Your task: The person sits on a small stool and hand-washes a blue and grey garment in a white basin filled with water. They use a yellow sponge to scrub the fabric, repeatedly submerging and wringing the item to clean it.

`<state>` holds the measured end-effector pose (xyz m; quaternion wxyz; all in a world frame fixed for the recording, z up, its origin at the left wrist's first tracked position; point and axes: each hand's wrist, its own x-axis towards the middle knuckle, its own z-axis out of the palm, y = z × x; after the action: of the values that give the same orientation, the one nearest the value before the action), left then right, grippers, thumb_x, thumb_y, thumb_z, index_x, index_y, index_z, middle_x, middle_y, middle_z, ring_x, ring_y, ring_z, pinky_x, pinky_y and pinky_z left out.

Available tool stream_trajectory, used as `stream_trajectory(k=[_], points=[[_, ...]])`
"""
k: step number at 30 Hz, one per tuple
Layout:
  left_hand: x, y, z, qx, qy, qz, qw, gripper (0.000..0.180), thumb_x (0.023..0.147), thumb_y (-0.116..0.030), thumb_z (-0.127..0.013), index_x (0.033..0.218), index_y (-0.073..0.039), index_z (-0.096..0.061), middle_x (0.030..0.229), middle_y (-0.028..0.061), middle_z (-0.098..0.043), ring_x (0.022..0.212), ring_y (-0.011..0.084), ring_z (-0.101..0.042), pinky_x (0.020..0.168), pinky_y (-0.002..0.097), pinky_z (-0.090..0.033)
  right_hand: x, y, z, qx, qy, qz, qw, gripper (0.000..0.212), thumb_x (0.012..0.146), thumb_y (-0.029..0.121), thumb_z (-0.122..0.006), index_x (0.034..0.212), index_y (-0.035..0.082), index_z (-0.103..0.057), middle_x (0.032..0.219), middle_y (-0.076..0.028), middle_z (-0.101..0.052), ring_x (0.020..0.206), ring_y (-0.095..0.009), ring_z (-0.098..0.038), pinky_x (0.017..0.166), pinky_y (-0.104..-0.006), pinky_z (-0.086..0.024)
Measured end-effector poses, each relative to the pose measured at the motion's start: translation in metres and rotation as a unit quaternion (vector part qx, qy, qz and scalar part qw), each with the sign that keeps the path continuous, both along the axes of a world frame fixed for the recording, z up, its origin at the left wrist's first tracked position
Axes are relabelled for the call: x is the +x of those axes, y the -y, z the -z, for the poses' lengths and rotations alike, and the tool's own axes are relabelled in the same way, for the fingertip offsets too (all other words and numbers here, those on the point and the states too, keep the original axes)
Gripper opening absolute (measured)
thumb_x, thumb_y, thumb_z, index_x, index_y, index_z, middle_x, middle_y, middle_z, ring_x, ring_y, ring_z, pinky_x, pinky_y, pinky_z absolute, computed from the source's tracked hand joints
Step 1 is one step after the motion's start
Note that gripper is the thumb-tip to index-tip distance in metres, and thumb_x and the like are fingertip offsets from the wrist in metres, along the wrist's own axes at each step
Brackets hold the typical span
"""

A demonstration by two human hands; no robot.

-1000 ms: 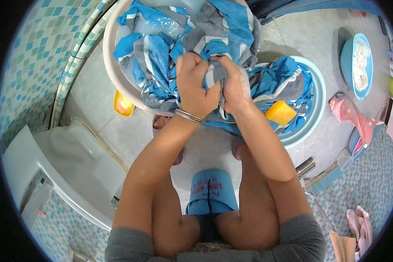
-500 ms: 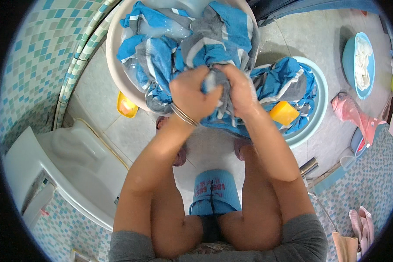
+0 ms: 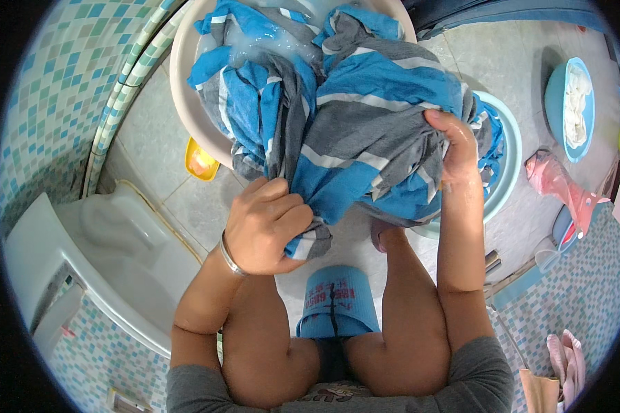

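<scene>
A large wet cloth (image 3: pixel 386 96) with blue, grey and white stripes is spread between my hands. My left hand (image 3: pixel 265 224) is closed in a fist on a bunched edge, nearest me. At the other side my right hand (image 3: pixel 461 144) grips the cloth, thumb on top and the other fingers hidden beneath. The cloth's far part lies in a big pale basin (image 3: pixel 184 89) of cloudy, soapy water. Its right side hangs over a light-blue basin (image 3: pixel 513 172), where more striped cloth (image 3: pixel 490 141) shows.
A yellow dish (image 3: pixel 193 165) sits on the floor left of the big basin. A squat toilet (image 3: pixel 103 241) is at the left, and a blue bucket (image 3: pixel 337 292) stands between my legs. At the right are a blue basin (image 3: pixel 554 103) holding white cloth and a pink bag (image 3: pixel 565 186).
My hands, close together on bunched cloth before, have moved apart: left toward me, right outward. The cloth is spread between them. The yellow soap bar on the right basin's cloth is now covered.
</scene>
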<state>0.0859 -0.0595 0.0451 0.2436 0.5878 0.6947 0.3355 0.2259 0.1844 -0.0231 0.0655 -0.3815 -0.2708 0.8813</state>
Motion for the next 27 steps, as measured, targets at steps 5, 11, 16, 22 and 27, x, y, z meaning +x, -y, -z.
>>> stream_trajectory(k=[5,11,16,22,27], points=[[-0.002,0.007,-0.024,0.13,0.155,-0.132,0.97,0.028,0.061,-0.021,-0.071,0.057,-0.007,-0.047,0.05,0.0023,-0.039,0.045,0.0215,-0.036,0.049,0.0318,-0.028,-0.024,0.015,-0.01,-0.042,-0.19,0.088,0.977,0.048,0.065,0.017,-0.059,0.108,-0.004,-0.056,0.107,-0.018,-0.06,0.098,-0.031,-0.059,0.088,-0.0404,-0.047],[-0.015,-0.008,-0.031,0.072,0.134,-0.065,0.986,0.025,0.062,-0.021,-0.071,0.065,-0.009,-0.05,0.061,0.0049,-0.047,0.055,0.0226,-0.043,0.056,0.0344,-0.032,-0.037,-0.001,0.008,0.165,0.077,-0.158,0.971,0.044,0.073,0.025,-0.059,0.107,-0.003,-0.058,0.097,-0.015,-0.062,0.095,-0.025,-0.058,0.085,-0.0362,-0.047],[-0.036,0.0,-0.016,-0.061,0.162,0.005,0.985,0.051,0.059,-0.028,-0.078,0.1,-0.003,-0.059,0.096,0.0135,-0.055,0.086,0.0296,-0.053,0.077,0.0349,-0.042,-0.047,0.02,0.0,0.673,0.251,-0.123,0.685,0.058,0.08,0.035,-0.061,0.122,-0.002,-0.047,0.109,-0.026,-0.055,0.1,-0.034,-0.056,0.087,-0.04,-0.045],[-0.044,-0.019,0.043,-0.223,-0.003,-0.137,0.965,0.074,0.071,-0.039,-0.07,0.128,0.0,-0.043,0.129,0.0275,-0.042,0.121,0.0424,-0.04,0.102,0.0443,-0.031,-0.092,0.054,0.013,0.811,0.136,-0.149,0.55,0.062,0.075,0.04,-0.068,0.128,0.012,-0.047,0.121,-0.024,-0.05,0.106,-0.041,-0.052,0.092,-0.0461,-0.041],[-0.028,-0.046,0.093,-0.287,-0.084,-0.183,0.936,0.098,0.063,-0.046,-0.076,0.139,-0.005,-0.028,0.141,0.0233,-0.031,0.129,0.0426,-0.028,0.106,0.0459,-0.028,-0.1,0.038,0.054,0.809,0.192,-0.213,0.512,0.056,0.075,0.04,-0.067,0.125,0.018,-0.052,0.121,-0.022,-0.052,0.105,-0.041,-0.052,0.091,-0.0449,-0.042]])
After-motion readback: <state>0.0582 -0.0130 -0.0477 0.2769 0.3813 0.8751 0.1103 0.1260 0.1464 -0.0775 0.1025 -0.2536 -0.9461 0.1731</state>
